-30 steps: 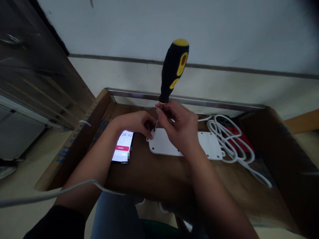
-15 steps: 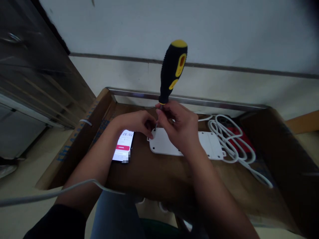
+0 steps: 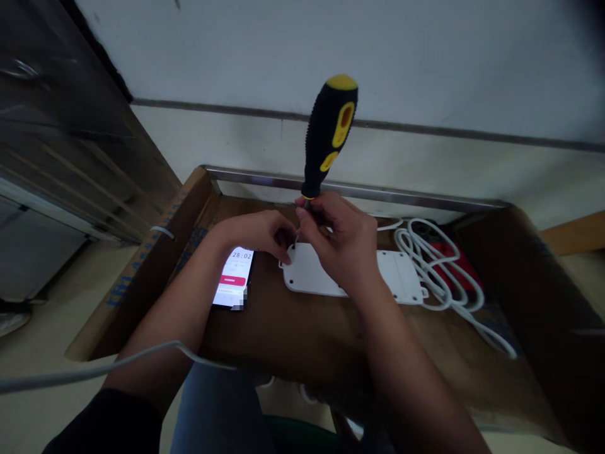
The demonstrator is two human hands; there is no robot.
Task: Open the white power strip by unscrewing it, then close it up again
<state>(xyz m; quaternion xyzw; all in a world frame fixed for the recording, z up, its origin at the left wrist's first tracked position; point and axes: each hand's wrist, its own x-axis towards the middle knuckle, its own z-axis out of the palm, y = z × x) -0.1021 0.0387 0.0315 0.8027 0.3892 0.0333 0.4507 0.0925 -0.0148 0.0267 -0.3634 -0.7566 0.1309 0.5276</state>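
White casing (image 3: 309, 272) lies flat in the middle of the cardboard box (image 3: 293, 331), nearer its far edge; its left end is at your left fingertips, and your right hand covers part of its middle. Your left hand (image 3: 269, 232) bends down over the far left corner, thumb at the casing; its other fingers curl, partly hidden, so whether they pinch anything you cannot tell. Your right hand (image 3: 343, 230) comes from the near right, thumb and fingers pinching the shaft of the screwdriver (image 3: 331, 135) just below its handle, which stands steeply, leaning slightly right, its tip end near the corner hole. By the box's left side, your left forearm partly covers the lit phone (image 3: 232, 277). Toward the right side, a coiled white cable (image 3: 407, 243) overlaps a red object (image 3: 454, 268). Beyond the far edge run a metal rail (image 3: 406, 195) and a pale wall (image 3: 425, 57).
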